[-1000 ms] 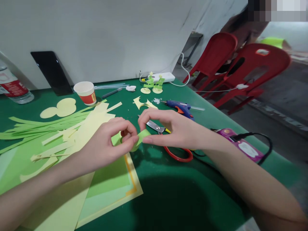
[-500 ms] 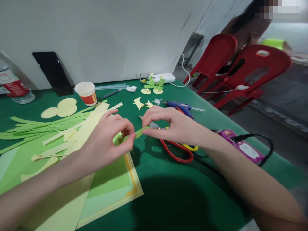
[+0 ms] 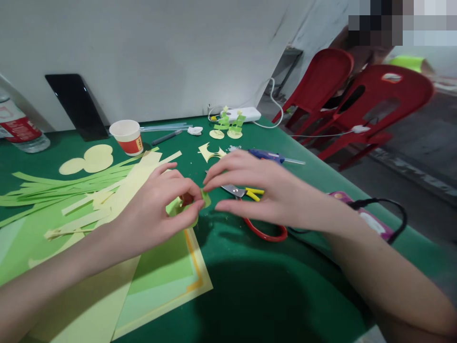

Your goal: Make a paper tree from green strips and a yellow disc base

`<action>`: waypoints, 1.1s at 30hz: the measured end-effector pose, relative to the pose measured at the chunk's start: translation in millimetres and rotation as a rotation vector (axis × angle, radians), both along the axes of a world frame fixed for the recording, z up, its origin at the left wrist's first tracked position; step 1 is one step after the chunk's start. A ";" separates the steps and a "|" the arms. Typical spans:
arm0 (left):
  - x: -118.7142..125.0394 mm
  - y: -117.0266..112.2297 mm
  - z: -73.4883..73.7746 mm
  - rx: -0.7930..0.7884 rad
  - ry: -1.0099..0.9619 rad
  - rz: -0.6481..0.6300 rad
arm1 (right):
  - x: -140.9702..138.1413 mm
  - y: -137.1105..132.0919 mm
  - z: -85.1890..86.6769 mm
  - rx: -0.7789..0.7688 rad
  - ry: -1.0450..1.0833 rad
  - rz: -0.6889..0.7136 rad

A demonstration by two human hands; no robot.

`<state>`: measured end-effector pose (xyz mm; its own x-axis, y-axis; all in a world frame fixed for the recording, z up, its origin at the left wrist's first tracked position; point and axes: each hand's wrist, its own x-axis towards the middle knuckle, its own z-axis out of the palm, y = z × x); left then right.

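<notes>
Btl (image 3: 17, 121) w/ illegible red label (image 3: 25, 131), grn paper strip (image 3: 206, 199) in L hand (image 3: 169, 197).

I see a smooth, softly shiny green surface (image 3: 332, 176). Right of the tapered red-and-white paper cup (image 3: 126, 143), the red-and-yellow-handled scissors (image 3: 234, 191) have shiny metal blades and the small light-green strip (image 3: 206, 199) is matt paper; left, the rectangular black phone (image 3: 76, 107) gleams.

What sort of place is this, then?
Probably a paper-craft workspace, though I can't tell whether it's a workshop or somebody's home: green paper strips, scissors and a blue glue gun share one green table.
</notes>
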<state>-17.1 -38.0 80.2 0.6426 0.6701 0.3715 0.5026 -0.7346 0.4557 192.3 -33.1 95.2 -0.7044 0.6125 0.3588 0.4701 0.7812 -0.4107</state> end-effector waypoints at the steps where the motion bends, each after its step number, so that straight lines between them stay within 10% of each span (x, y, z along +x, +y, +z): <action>1: 0.5 -0.3 -0.3 -0.015 -0.007 -0.009 | -4.8 -2.4 -2.7 -0.066 0.012 0.047; 13: 1.2 0.5 0.5 -0.067 -0.006 -0.031 | -5.5 4.7 -5.7 -0.394 0.186 0.046; 22: -3.4 10.6 5.9 -0.108 -0.046 0.060 | 30.1 10.2 13.1 -0.258 0.078 -0.125; 33: 1.7 0.6 -4.6 0.084 0.024 0.024 | -12.9 1.1 -17.3 -0.005 0.068 -0.009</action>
<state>-15.4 -37.4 75.5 0.6363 0.6526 0.4115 0.5304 -0.7574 0.3809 179.3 -32.0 77.9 -0.6730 0.6207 0.4023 0.4483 0.7749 -0.4457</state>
